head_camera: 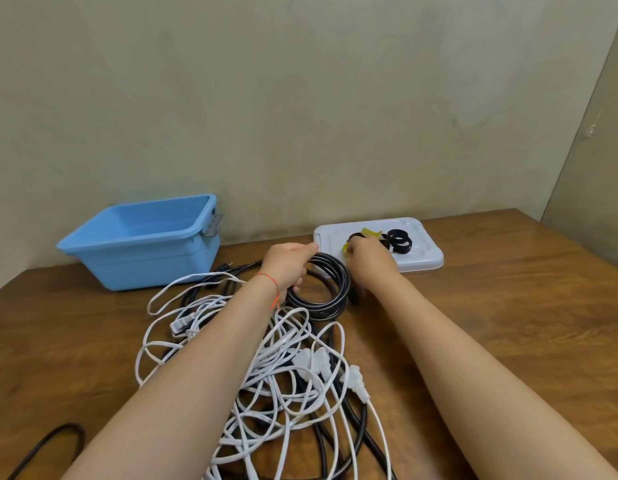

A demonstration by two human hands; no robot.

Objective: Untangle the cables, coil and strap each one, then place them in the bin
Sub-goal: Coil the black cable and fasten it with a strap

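**Hands on a black coil and a strap**

Table [508,306] of brown wood with visible grain fills the lower half of the view and stands against a plain pale wall [300,98]. On the table, far left and close to the wall, sits the light blue rectangular plastic bin [141,258], with nothing visible inside it. In front of the person lies the tangled heap of thin white cables [283,375], mixed with some loose black cables [335,438]; several white plugs show among them. To the far right, near the wall, lies a flat white plastic lid [425,251] that carries a few black strap loops [399,240].

Between the heap and the lid rests the black cable wound into a round coil [321,289], which lies on the table. The left hand [286,265], with a thin red thread around its wrist, holds the coil at its left side; its fingers are curled around the bundle of turns. The right hand [368,261] reaches over the near edge of the lid, and its fingers are closed together on a yellow strap [368,233]. The fingertips themselves are hidden behind the back of the hand.
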